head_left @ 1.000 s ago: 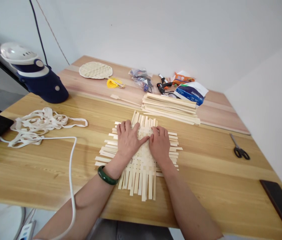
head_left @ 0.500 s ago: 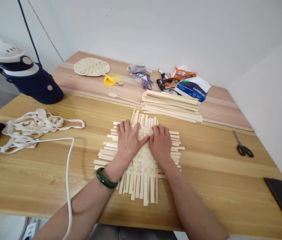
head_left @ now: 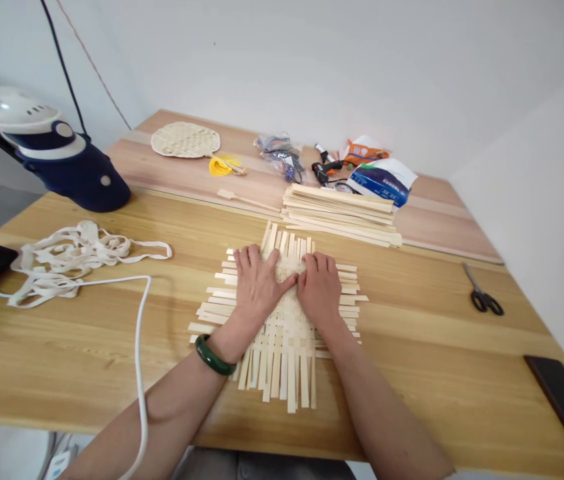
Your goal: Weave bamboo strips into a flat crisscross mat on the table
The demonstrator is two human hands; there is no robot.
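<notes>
On the wooden table lies a flat, open weave of pale bamboo strips, its loose ends sticking out unevenly on every side. My left hand rests on the left half of the weave with fingers spread and thumb stretched toward the middle. Across from it, my right hand has its fingers bent and close together, the tips at a strip in the upper right of the weave. Both hands partly cover the crossings beneath them. A green bangle circles my left wrist.
Behind the weave lies a stack of strips. Farther back are a finished woven fan, yellow cord, a glue gun and packets. White tape and a cable are left; scissors and a dark slab right.
The view has shifted slightly. Both hands stay in nearly the same place on the weave, and no strip has visibly moved.
</notes>
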